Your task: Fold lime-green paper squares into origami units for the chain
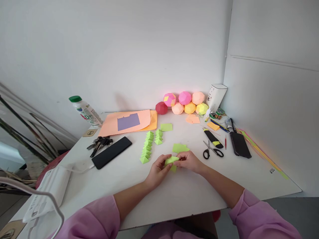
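A small green paper piece [171, 160] is held between my two hands above the white table. My left hand [158, 170] pinches its left side, and my right hand [188, 161] grips its right end with thumb and fingers. Just behind my right hand lie flat green paper sheets [179, 148], and a bit of green paper shows below the held piece. Left of my hands, folded green pieces [147, 147] form a long row, with a shorter row [159, 136] beside it. Another green sheet [166, 127] lies farther back.
Scissors [211, 151], a cutter [213, 138] and a phone [240, 144] lie to the right. A black power bank [112, 152], keys [99, 142] and a bottle [86, 111] are on the left. Paper balls [184, 98] are stacked against the wall.
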`<state>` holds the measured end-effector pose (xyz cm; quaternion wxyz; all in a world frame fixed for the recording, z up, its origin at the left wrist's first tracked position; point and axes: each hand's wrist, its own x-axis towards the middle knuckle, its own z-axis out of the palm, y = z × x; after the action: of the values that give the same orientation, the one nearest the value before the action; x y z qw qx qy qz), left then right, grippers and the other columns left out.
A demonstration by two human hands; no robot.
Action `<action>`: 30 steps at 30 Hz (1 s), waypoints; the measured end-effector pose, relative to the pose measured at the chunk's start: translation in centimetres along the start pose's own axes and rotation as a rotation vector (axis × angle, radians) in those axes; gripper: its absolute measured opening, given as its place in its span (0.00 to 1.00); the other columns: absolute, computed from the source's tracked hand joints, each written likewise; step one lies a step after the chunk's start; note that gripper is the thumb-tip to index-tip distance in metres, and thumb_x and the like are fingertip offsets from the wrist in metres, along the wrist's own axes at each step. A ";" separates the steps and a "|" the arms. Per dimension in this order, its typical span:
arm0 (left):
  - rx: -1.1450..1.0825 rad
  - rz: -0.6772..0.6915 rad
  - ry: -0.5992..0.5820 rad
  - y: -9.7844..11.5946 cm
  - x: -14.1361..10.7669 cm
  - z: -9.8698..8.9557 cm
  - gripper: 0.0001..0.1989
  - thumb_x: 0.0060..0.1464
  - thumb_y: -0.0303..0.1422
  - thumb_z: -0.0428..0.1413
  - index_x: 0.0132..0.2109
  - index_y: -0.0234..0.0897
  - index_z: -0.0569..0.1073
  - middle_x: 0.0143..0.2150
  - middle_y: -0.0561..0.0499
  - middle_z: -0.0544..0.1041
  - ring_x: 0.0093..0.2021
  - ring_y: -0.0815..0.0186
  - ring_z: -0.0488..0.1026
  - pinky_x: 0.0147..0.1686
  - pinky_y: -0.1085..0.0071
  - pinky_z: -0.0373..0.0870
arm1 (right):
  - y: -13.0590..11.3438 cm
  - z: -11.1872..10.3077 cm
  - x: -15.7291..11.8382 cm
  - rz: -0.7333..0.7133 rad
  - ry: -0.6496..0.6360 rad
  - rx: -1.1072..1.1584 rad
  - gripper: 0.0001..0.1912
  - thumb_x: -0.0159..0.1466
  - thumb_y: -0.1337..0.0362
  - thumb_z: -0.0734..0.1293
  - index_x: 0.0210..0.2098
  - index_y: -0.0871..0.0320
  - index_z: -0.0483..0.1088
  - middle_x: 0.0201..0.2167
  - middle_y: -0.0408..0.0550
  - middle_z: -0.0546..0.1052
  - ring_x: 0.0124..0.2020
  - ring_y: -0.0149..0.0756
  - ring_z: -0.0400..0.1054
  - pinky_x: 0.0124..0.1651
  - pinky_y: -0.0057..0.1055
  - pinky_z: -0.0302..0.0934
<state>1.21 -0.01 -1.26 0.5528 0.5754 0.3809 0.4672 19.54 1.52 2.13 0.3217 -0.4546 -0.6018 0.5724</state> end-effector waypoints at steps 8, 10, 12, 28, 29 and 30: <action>0.028 0.004 0.030 0.3 -0.1 0.1 0.16 0.49 0.38 0.57 0.45 0.39 0.73 0.31 0.52 0.64 0.30 0.69 0.62 0.29 0.73 0.63 | -0.7 0.1 -0.2 -0.067 0.041 -0.018 0.15 0.48 0.55 0.72 0.21 0.61 0.69 0.21 0.40 0.65 0.22 0.26 0.59 0.26 0.25 0.55; 0.035 -0.012 0.037 0.4 -0.1 0.2 0.16 0.48 0.39 0.57 0.44 0.39 0.74 0.29 0.53 0.64 0.29 0.69 0.62 0.29 0.73 0.63 | -0.8 0.2 -0.2 -0.083 0.048 -0.006 0.16 0.48 0.54 0.72 0.21 0.61 0.69 0.21 0.40 0.66 0.22 0.26 0.59 0.26 0.25 0.56; 0.047 -0.032 0.036 0.5 0.0 0.2 0.16 0.48 0.40 0.57 0.44 0.39 0.75 0.29 0.53 0.64 0.29 0.69 0.62 0.29 0.73 0.63 | -0.8 0.2 -0.3 -0.088 0.054 0.008 0.16 0.48 0.54 0.72 0.20 0.61 0.68 0.21 0.40 0.66 0.22 0.26 0.59 0.26 0.25 0.56; 0.134 -0.060 -0.108 1.7 -0.3 0.1 0.14 0.54 0.42 0.51 0.39 0.39 0.76 0.28 0.53 0.64 0.26 0.70 0.64 0.26 0.74 0.65 | -0.8 0.1 -0.4 -0.112 0.061 0.115 0.18 0.49 0.59 0.73 0.36 0.58 0.66 0.24 0.40 0.68 0.24 0.27 0.62 0.29 0.27 0.60; 0.141 -0.059 -0.118 1.6 -0.3 0.1 0.14 0.54 0.41 0.51 0.38 0.39 0.76 0.27 0.53 0.64 0.25 0.71 0.64 0.26 0.74 0.64 | -0.7 0.1 -0.3 -0.110 0.051 0.114 0.18 0.49 0.58 0.72 0.37 0.59 0.67 0.24 0.40 0.69 0.24 0.27 0.62 0.29 0.27 0.60; 0.148 -0.061 -0.125 1.6 -0.3 0.1 0.14 0.54 0.41 0.51 0.38 0.39 0.76 0.27 0.53 0.63 0.25 0.71 0.64 0.26 0.74 0.64 | -0.7 0.0 -0.3 -0.106 0.045 0.110 0.17 0.50 0.58 0.72 0.36 0.59 0.69 0.24 0.41 0.69 0.24 0.27 0.62 0.29 0.28 0.60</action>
<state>1.05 -0.50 0.27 0.5453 0.6311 0.3964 0.3838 19.50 1.33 2.81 0.3894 -0.4165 -0.5852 0.5767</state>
